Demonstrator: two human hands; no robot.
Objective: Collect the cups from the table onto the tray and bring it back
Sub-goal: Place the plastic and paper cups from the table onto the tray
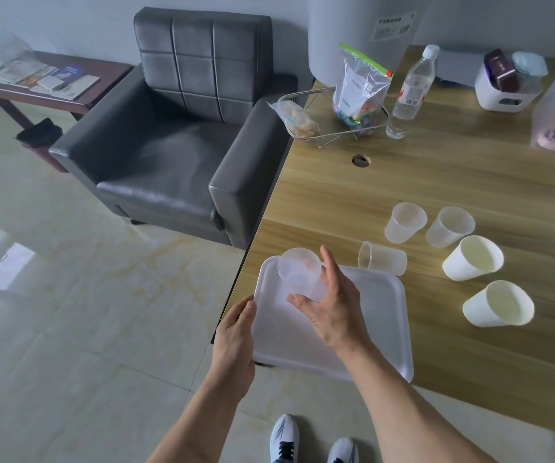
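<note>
A long wooden table with a pale grain top (436,182) runs along the right, its corner jutting over a glossy beige tiled floor (69,295). Beside it stands one dark grey leather armchair (176,135), and past that a low dark wood side table (55,85) carrying magazines.

A white rectangular plastic tray (379,325) sits on the table's near corner, partly overhanging the edge. The left hand (236,339) grips the tray's left rim, thumb on top. The right hand (329,302) is curled around one clear plastic cup (299,272), held tilted above the tray's far left part with the fingers loosely wrapped about its lower wall.

Five more cups are on the tabletop, beyond and to the right of the tray: three translucent plastic ones, of which the lying clear cup (383,259) is on its side just beside the tray's far rim, and two white paper cups (473,259). Farther back stand one clear water bottle (409,95), one wire basket (329,121) holding two bags, and one white storage box (503,88)
</note>
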